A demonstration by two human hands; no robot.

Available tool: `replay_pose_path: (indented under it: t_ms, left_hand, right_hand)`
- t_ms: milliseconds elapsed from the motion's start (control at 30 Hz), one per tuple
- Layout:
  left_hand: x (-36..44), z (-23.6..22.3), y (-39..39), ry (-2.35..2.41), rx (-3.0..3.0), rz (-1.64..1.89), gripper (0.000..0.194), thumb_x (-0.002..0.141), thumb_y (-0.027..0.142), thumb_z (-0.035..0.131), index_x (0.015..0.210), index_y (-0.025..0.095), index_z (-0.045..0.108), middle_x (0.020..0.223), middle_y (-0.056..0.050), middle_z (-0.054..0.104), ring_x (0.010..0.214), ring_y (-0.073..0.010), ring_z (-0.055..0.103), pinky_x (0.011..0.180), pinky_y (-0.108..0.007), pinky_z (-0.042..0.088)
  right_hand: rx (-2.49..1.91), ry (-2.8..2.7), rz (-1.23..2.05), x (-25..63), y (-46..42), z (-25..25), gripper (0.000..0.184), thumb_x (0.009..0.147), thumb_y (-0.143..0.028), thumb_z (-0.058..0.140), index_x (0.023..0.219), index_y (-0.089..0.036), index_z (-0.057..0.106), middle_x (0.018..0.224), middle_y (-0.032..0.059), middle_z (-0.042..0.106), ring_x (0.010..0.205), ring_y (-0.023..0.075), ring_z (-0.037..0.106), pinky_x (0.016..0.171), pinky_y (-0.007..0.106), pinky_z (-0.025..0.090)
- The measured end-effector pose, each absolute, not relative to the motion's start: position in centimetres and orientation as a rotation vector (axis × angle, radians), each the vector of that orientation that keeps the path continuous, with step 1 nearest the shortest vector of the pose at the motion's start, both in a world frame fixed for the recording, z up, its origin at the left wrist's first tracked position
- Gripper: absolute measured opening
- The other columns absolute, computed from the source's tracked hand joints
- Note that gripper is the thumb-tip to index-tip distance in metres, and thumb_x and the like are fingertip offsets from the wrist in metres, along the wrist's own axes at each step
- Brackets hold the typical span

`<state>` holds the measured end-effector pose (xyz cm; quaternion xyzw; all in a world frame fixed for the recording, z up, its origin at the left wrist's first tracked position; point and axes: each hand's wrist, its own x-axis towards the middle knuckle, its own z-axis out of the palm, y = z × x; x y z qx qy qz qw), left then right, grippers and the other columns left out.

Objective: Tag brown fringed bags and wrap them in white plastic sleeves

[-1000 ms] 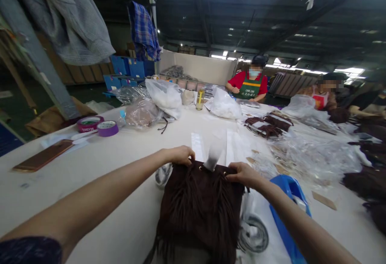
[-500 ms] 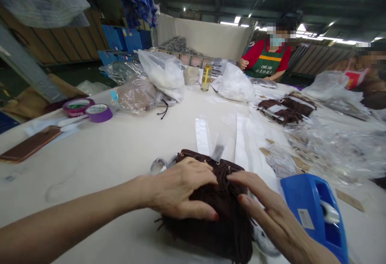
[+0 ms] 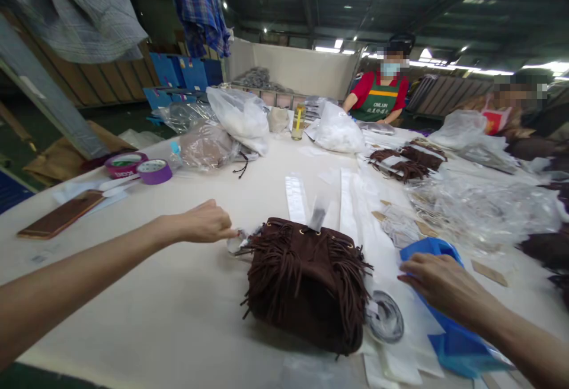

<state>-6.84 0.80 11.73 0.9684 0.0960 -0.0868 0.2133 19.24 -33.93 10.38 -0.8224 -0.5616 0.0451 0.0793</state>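
A dark brown fringed bag [image 3: 306, 282] with small metal eyelets sits on the table in front of me. At its left side, the closed fingers of my left hand [image 3: 207, 223] pinch the edge of a plastic-wrapped ring [image 3: 237, 242]. Another wrapped ring [image 3: 386, 318] lies against the bag's right side. My right hand [image 3: 438, 282] is off the bag, over a blue tape dispenser [image 3: 457, 341], its fingers closed; what they hold, if anything, I cannot make out. A small translucent packet [image 3: 318, 217] sticks up from the bag's top.
White paper strips [image 3: 296, 196] lie behind the bag. On the left are a phone [image 3: 62, 214] and tape rolls [image 3: 154, 171]. Wrapped fringed bags [image 3: 406, 160] and loose plastic [image 3: 484, 205] lie to the right. A co-worker in a green apron [image 3: 380, 99] stands across the table.
Both hands have come off the top of the bag. My left hand moved left to the wrapped ring, and my right hand moved right over the tape dispenser. The bag is now uncovered.
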Motion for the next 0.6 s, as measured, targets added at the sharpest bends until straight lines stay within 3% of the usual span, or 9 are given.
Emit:
replay_pose_path:
  t_ms: [100, 167, 267, 367, 467, 533, 600]
  left_hand:
    - [-6.2, 12.8, -2.7, 0.198, 2.718, 0.15, 0.031, 0.083, 0.043, 0.048, 0.088, 0.017, 0.064, 0.089, -0.006, 0.065, 0.085, -0.0201, 0.057, 0.077, -0.028, 0.038]
    - [-5.0, 12.9, -6.3, -0.139, 2.588, 0.209, 0.041, 0.076, 0.041, 0.059, 0.11, 0.019, 0.055, 0.111, -0.006, 0.059, 0.1, -0.0207, 0.053, 0.086, -0.028, 0.036]
    - [-4.4, 12.2, -9.3, -0.336, 2.545, 0.186, 0.036, 0.068, 0.026, 0.066, 0.102, 0.018, 0.056, 0.098, -0.004, 0.062, 0.09, -0.0186, 0.056, 0.083, -0.028, 0.037]
    - [-6.1, 11.2, -7.4, -0.259, 2.602, 0.21, 0.005, 0.073, 0.02, 0.057, 0.076, 0.016, 0.059, 0.077, -0.002, 0.061, 0.076, -0.0149, 0.055, 0.075, -0.025, 0.038]
    - [-8.7, 10.8, -4.4, -0.032, 2.837, 0.237, 0.02, 0.08, 0.021, 0.048, 0.062, 0.016, 0.056, 0.066, -0.002, 0.058, 0.068, -0.0148, 0.054, 0.072, -0.027, 0.039]
    - [-9.5, 11.0, -4.5, 0.153, 2.973, 0.46, 0.018, 0.082, 0.025, 0.047, 0.076, 0.015, 0.061, 0.077, -0.007, 0.063, 0.078, -0.0196, 0.056, 0.077, -0.032, 0.04]
    - [-9.2, 11.4, -6.3, 0.08, 2.982, 0.68, 0.031, 0.084, 0.032, 0.049, 0.107, 0.013, 0.056, 0.106, -0.013, 0.061, 0.102, -0.0247, 0.052, 0.088, -0.037, 0.037]
  right_hand:
    - [-2.231, -1.533, 0.027, 14.4, -31.9, 11.7, 0.033, 0.088, -0.045, 0.041, 0.094, -0.022, 0.064, 0.089, 0.0081, 0.064, 0.076, 0.0188, 0.061, 0.067, 0.031, 0.047]
    - [-1.996, -1.646, 0.049, 10.3, -29.9, 12.2, 0.026, 0.085, -0.039, 0.049, 0.102, -0.022, 0.059, 0.106, 0.0082, 0.06, 0.093, 0.0196, 0.058, 0.077, 0.032, 0.048]
    - [-1.816, -1.892, -0.056, 7.3, -29.3, 11.8, 0.012, 0.082, -0.02, 0.051, 0.089, -0.02, 0.06, 0.1, 0.0082, 0.06, 0.093, 0.0193, 0.055, 0.081, 0.036, 0.046]
    - [-1.844, -1.942, -0.159, 9.1, -32.6, 10.4, 0.015, 0.081, -0.01, 0.044, 0.082, -0.018, 0.057, 0.09, 0.0073, 0.061, 0.086, 0.0172, 0.056, 0.078, 0.032, 0.045]
    - [-2.003, -1.865, -0.422, 11.5, -36.1, 9.5, 0.014, 0.082, -0.013, 0.044, 0.079, -0.018, 0.057, 0.083, 0.0073, 0.061, 0.077, 0.0176, 0.057, 0.067, 0.03, 0.045]
    - [-2.04, -1.762, -0.586, 11.1, -36.4, 9.7, 0.012, 0.083, -0.017, 0.047, 0.084, -0.017, 0.058, 0.088, 0.0091, 0.061, 0.078, 0.0187, 0.057, 0.067, 0.031, 0.045]
    - [-1.978, -1.74, -0.591, 9.3, -35.0, 10.3, 0.014, 0.083, -0.019, 0.049, 0.094, -0.016, 0.058, 0.098, 0.011, 0.059, 0.089, 0.0206, 0.056, 0.075, 0.033, 0.046]
